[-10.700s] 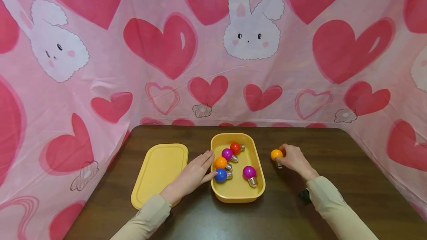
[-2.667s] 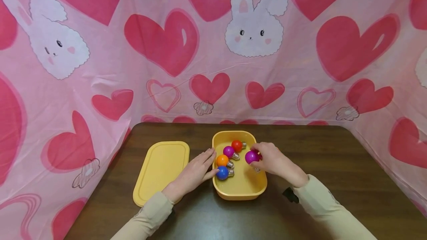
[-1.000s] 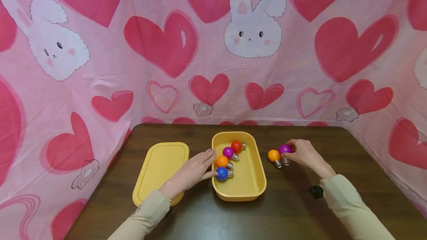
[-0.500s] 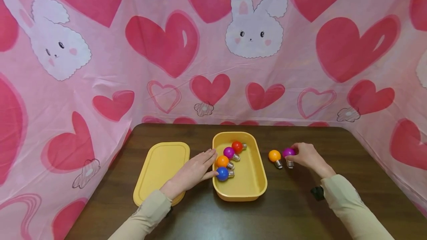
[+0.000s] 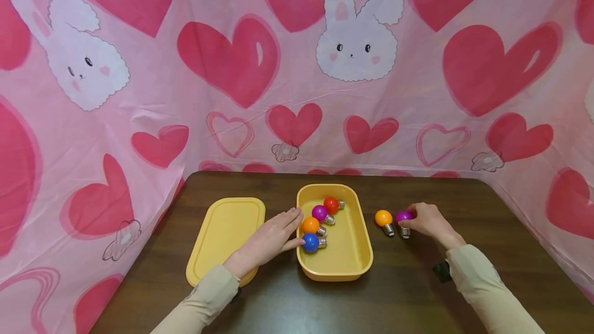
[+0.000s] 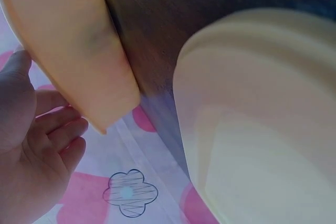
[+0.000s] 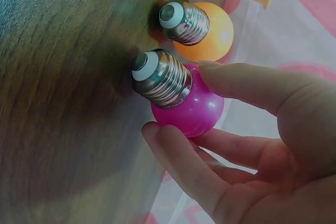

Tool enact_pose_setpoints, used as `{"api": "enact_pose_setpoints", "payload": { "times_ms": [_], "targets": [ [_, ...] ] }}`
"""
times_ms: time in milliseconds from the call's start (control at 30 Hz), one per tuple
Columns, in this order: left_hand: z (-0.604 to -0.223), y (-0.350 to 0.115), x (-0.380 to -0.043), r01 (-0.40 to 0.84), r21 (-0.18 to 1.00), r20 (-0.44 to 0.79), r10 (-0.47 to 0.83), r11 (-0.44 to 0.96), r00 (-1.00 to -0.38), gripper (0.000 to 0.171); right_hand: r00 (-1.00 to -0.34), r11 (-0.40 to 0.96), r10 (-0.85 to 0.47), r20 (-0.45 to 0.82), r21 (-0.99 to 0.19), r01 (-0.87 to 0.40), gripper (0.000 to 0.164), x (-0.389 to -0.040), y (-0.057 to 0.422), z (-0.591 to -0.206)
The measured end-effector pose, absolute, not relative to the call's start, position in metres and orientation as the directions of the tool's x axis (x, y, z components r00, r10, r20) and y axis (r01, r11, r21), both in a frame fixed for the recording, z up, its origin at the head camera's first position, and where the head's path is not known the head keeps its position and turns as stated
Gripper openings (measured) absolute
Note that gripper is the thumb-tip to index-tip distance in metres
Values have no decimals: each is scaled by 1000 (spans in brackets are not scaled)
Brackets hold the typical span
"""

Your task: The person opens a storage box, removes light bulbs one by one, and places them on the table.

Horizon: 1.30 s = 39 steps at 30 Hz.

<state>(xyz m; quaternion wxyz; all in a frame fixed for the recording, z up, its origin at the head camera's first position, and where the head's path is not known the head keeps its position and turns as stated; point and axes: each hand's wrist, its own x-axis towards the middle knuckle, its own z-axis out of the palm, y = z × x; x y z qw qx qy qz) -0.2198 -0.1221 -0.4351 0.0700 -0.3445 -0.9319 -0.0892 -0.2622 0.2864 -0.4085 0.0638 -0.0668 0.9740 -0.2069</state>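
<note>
My right hand [image 5: 429, 220] pinches a purple light bulb [image 7: 191, 106] between thumb and fingers, its metal screw base pointing toward me. Beside it on the table lies an orange light bulb [image 5: 383, 218], a small gap to the left. My left hand [image 5: 269, 238] rests with extended fingers along the left rim of a yellow plastic container [image 5: 355, 256], the thumb reaching over the edge near a blue bulb [image 5: 310, 243]. A second orange bulb [image 5: 310, 226], another purple bulb [image 5: 319, 213] and a red bulb [image 5: 331, 205] lie behind it in a row inside the container.
A yellow lid [image 5: 225, 236] lies flat on the dark wooden table [image 5: 278, 313] to the left, partly under my left forearm. A pink cloth [image 5: 297, 86] with hearts and rabbits hangs behind the table and along both sides.
Earlier my right hand set the orange bulb on the table. It then lifted the purple bulb out of the container and brought it down right of the orange one. The left hand stayed put.
</note>
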Motion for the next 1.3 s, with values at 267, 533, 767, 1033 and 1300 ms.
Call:
{"api": "enact_pose_setpoints", "payload": {
  "times_ms": [267,533,767,1033,1300],
  "targets": [
    [-435,-122,-220,654,115,187,630,748,-754,70,-983,908,-156,-102,-407,-102,48,-264,286,-411],
    [-436,-122,-221,658,107,199,632,746,-749,69,-982,909,-141,-129,-410,-77,49,-264,285,-410],
    [-437,-122,-221,660,107,198,635,744,-747,69,-979,911,-144,-144,-406,-74,50,-264,285,-412],
    [-436,-123,-221,656,117,192,631,745,-751,69,-978,915,-141,-154,-397,-69,51,-265,284,-411],
    [-436,-123,-221,650,124,179,628,750,-758,69,-978,916,-147,-148,-394,-78,51,-265,285,-412]
  ]
}}
